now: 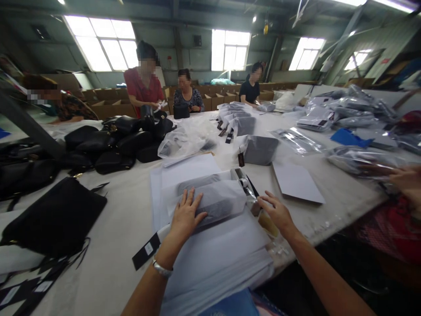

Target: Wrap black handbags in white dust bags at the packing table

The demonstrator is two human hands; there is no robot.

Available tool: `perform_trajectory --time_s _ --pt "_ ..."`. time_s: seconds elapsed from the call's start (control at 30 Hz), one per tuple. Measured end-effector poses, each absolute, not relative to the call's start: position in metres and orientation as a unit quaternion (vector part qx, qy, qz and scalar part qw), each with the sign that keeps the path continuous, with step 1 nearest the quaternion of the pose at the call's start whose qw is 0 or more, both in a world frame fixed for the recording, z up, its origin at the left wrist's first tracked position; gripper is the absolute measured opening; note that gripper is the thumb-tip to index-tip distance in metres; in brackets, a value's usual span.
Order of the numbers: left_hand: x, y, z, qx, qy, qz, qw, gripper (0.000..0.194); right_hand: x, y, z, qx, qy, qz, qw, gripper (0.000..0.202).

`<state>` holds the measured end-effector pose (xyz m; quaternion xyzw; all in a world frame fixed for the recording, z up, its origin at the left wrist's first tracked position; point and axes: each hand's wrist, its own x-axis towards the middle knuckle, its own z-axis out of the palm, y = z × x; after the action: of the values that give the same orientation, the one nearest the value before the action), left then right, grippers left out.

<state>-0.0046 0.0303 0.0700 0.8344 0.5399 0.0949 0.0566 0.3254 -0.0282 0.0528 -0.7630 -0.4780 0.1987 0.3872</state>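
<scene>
My left hand (187, 216) lies flat, fingers spread, on a dark item wrapped in translucent white tissue paper (223, 197). This wrapped item rests on a stack of white sheets (223, 237). A black hang tag (146, 251) sticks out to the left of it. My right hand (276, 213) is to the right, its fingers stretched out at a tape dispenser (242, 179). Whether the fingertips touch the tape is too small to tell. A roll of yellowish tape (268, 224) shows beneath that hand.
Black bags (112, 140) are heaped on the left, with a larger black bag (55, 215) nearer. Wrapped items (259, 149) stand ahead, beside a white board (297, 182). Plastic-bagged packages (348, 109) pile up at right. Several co-workers surround the table; one's hand (408, 180) is at far right.
</scene>
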Motion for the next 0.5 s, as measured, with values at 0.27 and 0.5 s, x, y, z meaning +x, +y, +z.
perform_trajectory --time_s 0.27,0.5 --pt "-0.005 0.028 0.070 0.834 0.540 0.099 0.059 0.066 0.320 0.000 0.053 -0.673 -0.380 0.377 0.510 0.035" --pt "-0.006 0.028 0.070 0.835 0.538 0.102 0.057 0.065 0.308 -0.039 0.081 -0.662 -0.387 0.269 0.583 0.030"
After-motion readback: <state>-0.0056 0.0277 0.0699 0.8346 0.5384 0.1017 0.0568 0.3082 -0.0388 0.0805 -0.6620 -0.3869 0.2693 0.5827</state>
